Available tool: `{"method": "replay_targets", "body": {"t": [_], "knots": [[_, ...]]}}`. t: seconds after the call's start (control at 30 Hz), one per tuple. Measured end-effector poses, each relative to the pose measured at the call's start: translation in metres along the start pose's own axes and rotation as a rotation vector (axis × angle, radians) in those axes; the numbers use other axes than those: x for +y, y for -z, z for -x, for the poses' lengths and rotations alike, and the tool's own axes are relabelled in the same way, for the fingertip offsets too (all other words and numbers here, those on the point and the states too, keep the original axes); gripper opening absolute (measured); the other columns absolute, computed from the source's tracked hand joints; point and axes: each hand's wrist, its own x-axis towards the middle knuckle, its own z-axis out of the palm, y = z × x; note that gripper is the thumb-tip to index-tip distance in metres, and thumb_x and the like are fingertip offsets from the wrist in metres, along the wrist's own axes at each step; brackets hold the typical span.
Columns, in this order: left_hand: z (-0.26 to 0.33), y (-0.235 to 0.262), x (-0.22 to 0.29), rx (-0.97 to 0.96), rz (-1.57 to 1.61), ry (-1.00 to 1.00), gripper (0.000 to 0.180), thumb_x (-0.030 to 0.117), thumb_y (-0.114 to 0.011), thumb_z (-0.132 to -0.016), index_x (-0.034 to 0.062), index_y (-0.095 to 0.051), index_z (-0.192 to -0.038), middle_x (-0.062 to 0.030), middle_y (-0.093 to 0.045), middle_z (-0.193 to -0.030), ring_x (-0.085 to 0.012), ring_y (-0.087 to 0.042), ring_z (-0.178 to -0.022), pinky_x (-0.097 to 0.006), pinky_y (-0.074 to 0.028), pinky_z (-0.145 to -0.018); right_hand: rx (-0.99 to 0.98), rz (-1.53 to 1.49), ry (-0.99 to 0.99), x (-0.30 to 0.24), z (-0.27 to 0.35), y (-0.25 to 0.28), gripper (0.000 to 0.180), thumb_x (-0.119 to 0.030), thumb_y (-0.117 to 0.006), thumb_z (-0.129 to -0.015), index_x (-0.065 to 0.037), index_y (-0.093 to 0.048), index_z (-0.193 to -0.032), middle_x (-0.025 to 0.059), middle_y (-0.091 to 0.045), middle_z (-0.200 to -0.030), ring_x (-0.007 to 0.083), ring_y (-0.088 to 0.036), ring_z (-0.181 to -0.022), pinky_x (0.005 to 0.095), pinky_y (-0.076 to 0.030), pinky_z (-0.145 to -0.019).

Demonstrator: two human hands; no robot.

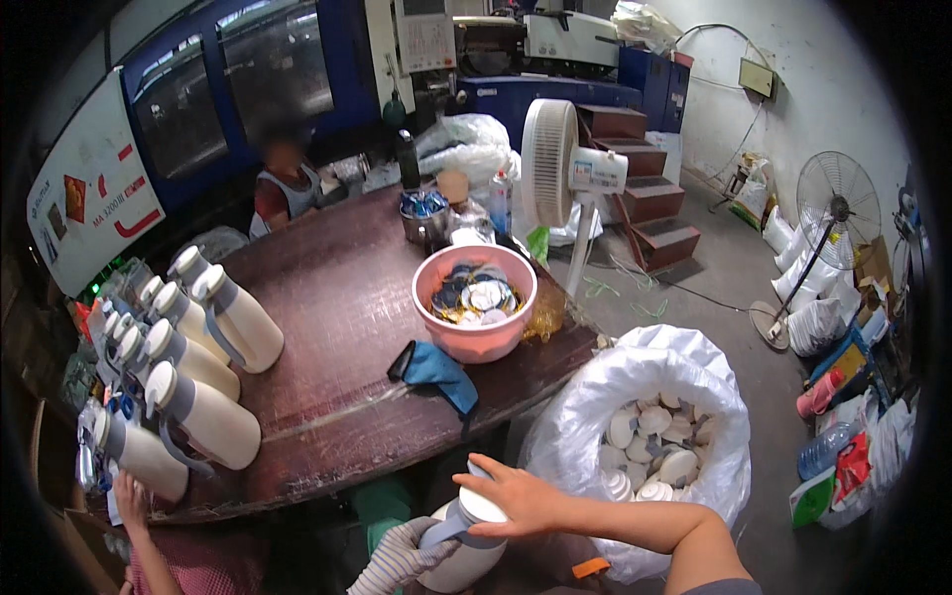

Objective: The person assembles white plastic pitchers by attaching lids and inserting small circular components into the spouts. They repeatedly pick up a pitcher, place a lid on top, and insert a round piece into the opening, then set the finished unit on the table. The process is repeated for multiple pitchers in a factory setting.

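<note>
A cream thermos jug [466, 569] with a grey collar and handle stands upright in front of me, below the table's near edge. My left hand [402, 551], in a striped knit glove, is closed around its handle. My bare right hand [518, 499] lies over the jug's white lid [480, 508], fingers wrapped across the top and gripping it. Right of the jug, close by my right forearm, a large white plastic sack [557, 441] holds many white round lids [654, 420]. The jug's base is cut off by the lower edge of the picture.
Several similar jugs [213, 416] stand on the left of the dark red table [327, 288]. A co-worker's hand [131, 501] touches the nearest one. A pink basin [476, 342] of discs and a blue cloth [443, 375] lie nearer. Another person [285, 188] sits beyond; a fan [551, 159] stands right.
</note>
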Motion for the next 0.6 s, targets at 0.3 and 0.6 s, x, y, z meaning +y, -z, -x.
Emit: {"method": "replay_targets", "body": {"t": [0.3, 0.6], "knots": [[0.009, 0.008, 0.001, -0.041, -0.095, -0.055, 0.034, 0.012, -0.076, -0.079, 0.0014, -0.064, -0.109, -0.0038, -0.067, -0.092, -0.0107, -0.061, -0.083, -0.028, -0.051, -0.075, 0.074, -0.018, 0.253, 0.004, 0.004, -0.006, 0.060, -0.040, -0.066, -0.082, -0.020, -0.051, -0.137, 0.0199, -0.041, -0.137, 0.0375, -0.047, -0.123, 0.0448, -0.041, -0.100], [0.019, -0.001, 0.021, 0.006, -0.132, -0.152, 0.033, 0.015, -0.076, -0.078, 0.0008, -0.066, -0.106, -0.0022, -0.067, -0.089, -0.0112, -0.060, -0.080, -0.029, -0.051, -0.073, 0.118, 0.030, 0.307, -0.003, 0.010, -0.011, 0.059, -0.042, -0.063, -0.085, -0.021, -0.047, -0.139, 0.0173, -0.035, -0.146, 0.0357, -0.040, -0.129, 0.0479, -0.036, -0.102]]}}
